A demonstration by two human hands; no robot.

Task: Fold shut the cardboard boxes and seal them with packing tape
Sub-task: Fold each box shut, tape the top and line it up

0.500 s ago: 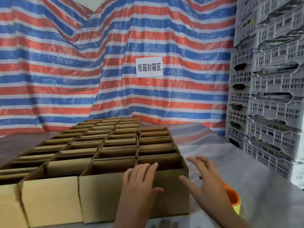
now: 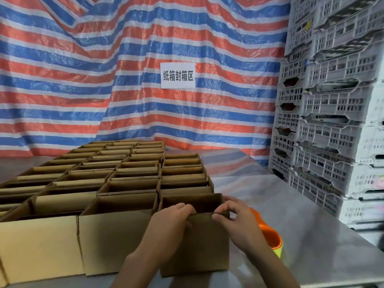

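Note:
Several open cardboard boxes stand in rows on a metal table [image 2: 301, 215]. The nearest right-hand cardboard box [image 2: 199, 250] is open at the top. My left hand [image 2: 172, 221] grips its near top edge, fingers curled over the rim into the box. Just to the right on the same edge, my right hand [image 2: 234, 219] pinches the rim with thumb and fingers. An orange and yellow roll of packing tape [image 2: 272, 238] lies on the table right of this box, partly hidden behind my right wrist.
More open boxes [image 2: 116, 240] fill the table's left and middle, back to a striped tarp [image 2: 124, 90] bearing a white sign [image 2: 178, 75]. White plastic crates [image 2: 336, 113] are stacked high along the right. Bare table surface lies between boxes and crates.
Both hands moved forward from hovering with straight fingers before the box and now hold its near top edge. The box stands closer to me and slightly apart from its row.

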